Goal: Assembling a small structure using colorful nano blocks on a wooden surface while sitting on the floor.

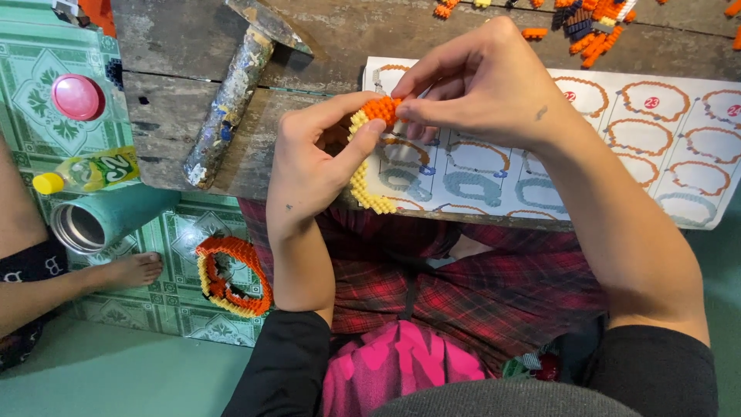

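Observation:
My left hand (312, 158) grips a curved piece built of small yellow and orange blocks (369, 154), held above the edge of a wooden table (170, 69). My right hand (482, 81) pinches the orange top of that same piece from the other side. Under both hands lies a printed instruction sheet (656, 147) with rows of ring-shaped diagrams. Loose orange blocks (590, 31) are scattered on the table beyond the sheet.
A hammer (231, 93) lies on the table's left part. On the tiled floor sit a finished orange-and-yellow block ring (231, 278), a green bottle with yellow cap (85, 174), a teal cup (100, 220) and a pink lid (77, 96). Another person's foot (127, 272) rests at left.

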